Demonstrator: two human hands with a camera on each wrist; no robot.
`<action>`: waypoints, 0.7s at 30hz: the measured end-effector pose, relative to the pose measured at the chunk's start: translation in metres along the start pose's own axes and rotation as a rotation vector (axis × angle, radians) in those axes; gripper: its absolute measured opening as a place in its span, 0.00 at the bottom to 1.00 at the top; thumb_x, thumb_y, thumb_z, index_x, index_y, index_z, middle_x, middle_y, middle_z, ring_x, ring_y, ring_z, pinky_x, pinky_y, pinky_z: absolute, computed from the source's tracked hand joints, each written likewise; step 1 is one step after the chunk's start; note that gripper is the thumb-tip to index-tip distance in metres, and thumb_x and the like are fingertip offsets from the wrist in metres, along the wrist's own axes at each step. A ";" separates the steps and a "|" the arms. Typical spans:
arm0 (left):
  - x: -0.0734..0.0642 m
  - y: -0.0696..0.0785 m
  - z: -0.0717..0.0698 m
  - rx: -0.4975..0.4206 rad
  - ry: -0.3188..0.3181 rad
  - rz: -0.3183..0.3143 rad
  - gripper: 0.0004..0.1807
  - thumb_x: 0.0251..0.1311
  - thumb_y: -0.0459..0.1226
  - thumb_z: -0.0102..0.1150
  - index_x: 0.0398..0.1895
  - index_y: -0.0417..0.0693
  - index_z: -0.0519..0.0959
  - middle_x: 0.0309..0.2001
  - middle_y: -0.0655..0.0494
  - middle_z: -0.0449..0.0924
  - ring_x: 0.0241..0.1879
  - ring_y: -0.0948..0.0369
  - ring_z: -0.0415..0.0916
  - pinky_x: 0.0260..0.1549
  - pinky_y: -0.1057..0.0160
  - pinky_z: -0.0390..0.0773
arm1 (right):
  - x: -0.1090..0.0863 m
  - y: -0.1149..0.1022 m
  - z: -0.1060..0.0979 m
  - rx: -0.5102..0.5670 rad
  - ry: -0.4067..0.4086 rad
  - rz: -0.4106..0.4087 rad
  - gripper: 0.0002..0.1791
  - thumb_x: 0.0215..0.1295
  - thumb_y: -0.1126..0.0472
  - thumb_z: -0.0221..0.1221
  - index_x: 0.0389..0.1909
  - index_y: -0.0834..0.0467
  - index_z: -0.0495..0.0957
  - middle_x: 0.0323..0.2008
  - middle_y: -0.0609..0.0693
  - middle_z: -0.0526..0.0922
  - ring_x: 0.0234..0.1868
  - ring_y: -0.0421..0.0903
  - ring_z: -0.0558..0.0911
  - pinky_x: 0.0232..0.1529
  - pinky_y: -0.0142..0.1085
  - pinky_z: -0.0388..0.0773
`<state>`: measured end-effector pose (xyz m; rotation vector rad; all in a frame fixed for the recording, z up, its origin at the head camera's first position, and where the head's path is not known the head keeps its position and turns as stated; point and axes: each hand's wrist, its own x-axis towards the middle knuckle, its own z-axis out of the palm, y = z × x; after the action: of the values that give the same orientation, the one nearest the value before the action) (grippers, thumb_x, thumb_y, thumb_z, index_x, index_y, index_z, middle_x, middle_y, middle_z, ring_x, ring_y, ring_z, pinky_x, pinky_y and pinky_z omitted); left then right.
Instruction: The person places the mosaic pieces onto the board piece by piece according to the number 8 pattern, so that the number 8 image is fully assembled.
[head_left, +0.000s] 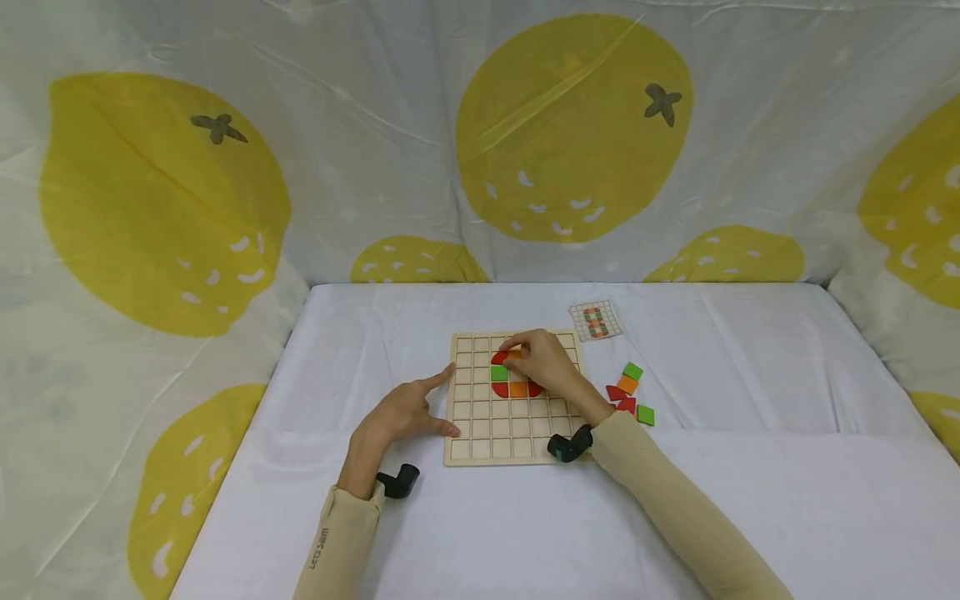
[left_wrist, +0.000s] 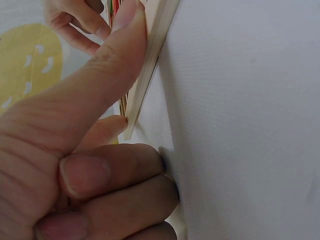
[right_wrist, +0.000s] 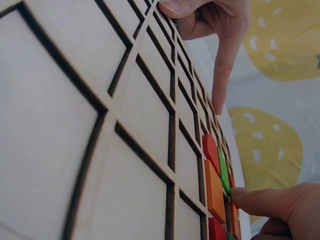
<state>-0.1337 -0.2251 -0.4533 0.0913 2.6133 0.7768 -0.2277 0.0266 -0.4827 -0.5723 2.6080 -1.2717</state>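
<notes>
One grid board point(head_left: 482, 428) on the surface point(head_left: 465, 533) shows six pieces point(head_left: 518, 389) in its cells: three red, two orange, one green. The left grip point(head_left: 401, 412), spread wide, touches its edge; the right grip point(head_left: 547, 362) bends over them, hold impossible to tell.

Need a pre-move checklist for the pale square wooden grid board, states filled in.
1. Board touched at left edge: ok, left hand is there.
2. Right hand grip secure: cannot tell, contact obscured.
3. Whole board visible: not ok, right hand covers part.
4. White gridded pattern card uncovered: ok.
5. Loose flat red, orange and green pieces all countable: cannot tell, beige right sleeve may hide some.
</notes>
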 end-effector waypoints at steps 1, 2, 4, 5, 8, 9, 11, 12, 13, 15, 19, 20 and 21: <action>0.000 0.000 0.000 -0.004 -0.001 -0.001 0.60 0.46 0.50 0.82 0.83 0.64 0.56 0.32 0.50 0.74 0.35 0.56 0.69 0.36 0.59 0.67 | 0.001 0.000 0.000 0.001 -0.003 0.000 0.11 0.66 0.62 0.69 0.49 0.57 0.89 0.16 0.45 0.64 0.17 0.40 0.62 0.21 0.31 0.59; 0.000 0.000 0.000 -0.007 -0.002 -0.001 0.60 0.46 0.50 0.82 0.83 0.64 0.56 0.30 0.51 0.72 0.34 0.56 0.68 0.35 0.59 0.66 | 0.001 0.000 0.000 -0.001 -0.006 -0.001 0.11 0.66 0.63 0.69 0.49 0.57 0.89 0.16 0.45 0.64 0.17 0.40 0.62 0.21 0.31 0.59; 0.000 0.000 0.000 -0.007 -0.002 0.000 0.60 0.46 0.50 0.82 0.83 0.64 0.56 0.30 0.52 0.72 0.34 0.57 0.68 0.35 0.59 0.66 | 0.002 0.000 -0.001 -0.003 -0.015 -0.004 0.11 0.67 0.63 0.68 0.49 0.56 0.89 0.17 0.45 0.64 0.17 0.40 0.62 0.21 0.31 0.58; 0.001 -0.001 0.000 -0.005 -0.002 0.000 0.60 0.46 0.50 0.82 0.83 0.64 0.56 0.31 0.51 0.73 0.34 0.56 0.68 0.36 0.59 0.66 | 0.002 0.000 -0.001 -0.003 -0.020 -0.003 0.11 0.67 0.63 0.68 0.49 0.56 0.89 0.18 0.45 0.64 0.17 0.40 0.62 0.21 0.31 0.58; 0.001 -0.001 0.000 0.007 0.000 0.002 0.60 0.46 0.50 0.82 0.83 0.64 0.56 0.36 0.49 0.78 0.37 0.56 0.71 0.38 0.59 0.69 | 0.003 0.000 0.000 0.001 -0.037 -0.005 0.11 0.68 0.62 0.67 0.50 0.56 0.89 0.17 0.45 0.64 0.16 0.39 0.62 0.21 0.31 0.59; 0.002 -0.002 0.000 0.011 0.001 0.002 0.60 0.46 0.51 0.82 0.83 0.64 0.56 0.37 0.48 0.79 0.38 0.56 0.71 0.39 0.58 0.70 | 0.003 0.000 0.000 0.002 -0.042 -0.005 0.12 0.69 0.62 0.66 0.50 0.56 0.89 0.17 0.44 0.65 0.16 0.39 0.62 0.20 0.30 0.59; 0.002 -0.002 0.000 0.014 0.001 0.001 0.60 0.46 0.51 0.82 0.83 0.64 0.56 0.39 0.47 0.80 0.39 0.56 0.72 0.40 0.58 0.70 | 0.003 -0.001 0.001 0.003 -0.049 -0.004 0.12 0.69 0.62 0.66 0.51 0.56 0.89 0.16 0.44 0.65 0.15 0.39 0.63 0.20 0.30 0.60; 0.002 -0.002 0.000 0.014 0.001 0.000 0.61 0.46 0.51 0.82 0.83 0.64 0.56 0.39 0.47 0.80 0.39 0.56 0.72 0.40 0.58 0.70 | 0.003 -0.001 0.001 0.003 -0.050 -0.003 0.12 0.70 0.62 0.65 0.51 0.56 0.89 0.16 0.45 0.65 0.15 0.39 0.63 0.20 0.30 0.60; 0.002 -0.002 0.000 0.015 0.001 -0.001 0.61 0.46 0.51 0.82 0.83 0.64 0.56 0.38 0.47 0.80 0.38 0.56 0.72 0.40 0.58 0.70 | 0.004 -0.001 0.001 0.002 -0.049 -0.001 0.12 0.69 0.62 0.65 0.51 0.56 0.89 0.17 0.45 0.66 0.16 0.40 0.63 0.20 0.30 0.60; 0.001 -0.002 0.000 0.014 0.000 0.001 0.61 0.46 0.51 0.82 0.83 0.64 0.56 0.35 0.48 0.78 0.37 0.56 0.71 0.38 0.59 0.69 | 0.004 -0.001 0.002 -0.006 -0.043 0.004 0.11 0.69 0.62 0.66 0.50 0.55 0.89 0.20 0.46 0.68 0.17 0.40 0.64 0.21 0.30 0.60; 0.001 -0.001 0.001 0.014 0.001 0.007 0.61 0.46 0.51 0.82 0.83 0.64 0.56 0.31 0.50 0.74 0.34 0.56 0.70 0.36 0.59 0.67 | 0.004 0.000 0.002 -0.014 -0.028 0.013 0.10 0.68 0.62 0.67 0.49 0.54 0.90 0.26 0.50 0.74 0.21 0.42 0.66 0.22 0.31 0.60; 0.001 -0.001 0.001 0.015 0.002 0.007 0.61 0.46 0.51 0.82 0.83 0.64 0.56 0.30 0.51 0.74 0.34 0.56 0.69 0.36 0.59 0.67 | 0.004 0.001 0.002 -0.017 -0.024 0.012 0.10 0.68 0.61 0.67 0.48 0.54 0.90 0.27 0.50 0.75 0.22 0.42 0.66 0.23 0.31 0.60; 0.001 -0.001 0.001 0.015 0.002 0.006 0.61 0.46 0.51 0.82 0.83 0.64 0.56 0.30 0.50 0.74 0.34 0.56 0.69 0.36 0.59 0.67 | 0.004 0.001 0.002 -0.020 -0.022 0.011 0.10 0.68 0.61 0.68 0.48 0.53 0.91 0.27 0.50 0.75 0.23 0.42 0.66 0.23 0.31 0.60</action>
<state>-0.1342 -0.2254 -0.4554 0.1031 2.6220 0.7603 -0.2308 0.0244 -0.4848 -0.5710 2.6048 -1.2309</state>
